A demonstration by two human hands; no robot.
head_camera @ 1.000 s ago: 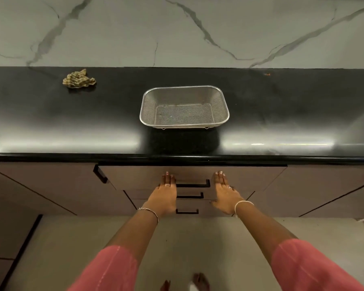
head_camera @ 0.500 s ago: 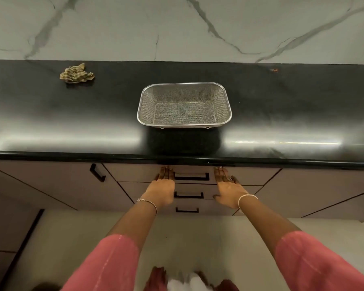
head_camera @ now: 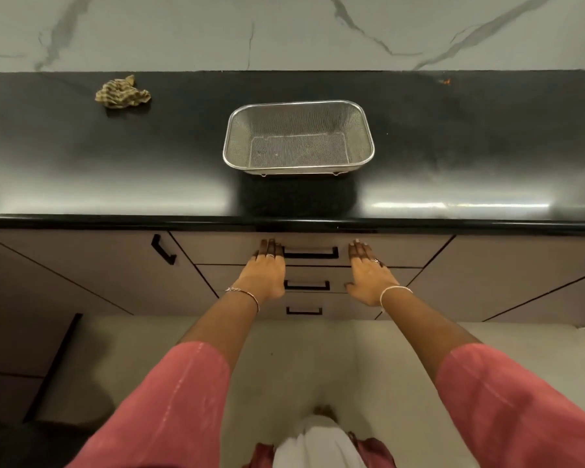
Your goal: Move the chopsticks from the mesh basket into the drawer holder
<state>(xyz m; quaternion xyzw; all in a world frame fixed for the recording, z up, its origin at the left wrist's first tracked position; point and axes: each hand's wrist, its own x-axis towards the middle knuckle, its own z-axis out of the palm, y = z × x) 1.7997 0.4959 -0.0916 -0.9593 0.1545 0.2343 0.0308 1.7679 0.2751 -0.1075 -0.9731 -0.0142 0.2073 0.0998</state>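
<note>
Your left hand [head_camera: 265, 270] and right hand [head_camera: 368, 275] lie flat and empty on the shut drawer [head_camera: 311, 249]; the basket [head_camera: 298, 138] looks bare, so pulling away too soon risks leaving the drawer ajar.

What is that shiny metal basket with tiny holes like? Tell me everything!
The rectangular silver wire-mesh basket has rounded corners, a smooth metal rim, sloping mesh walls and a flat mesh bottom. Small wire feet show under its near edge. It sits upright on the glossy black countertop, above the drawers. Nothing shows inside it, and neither hand touches it.
</note>
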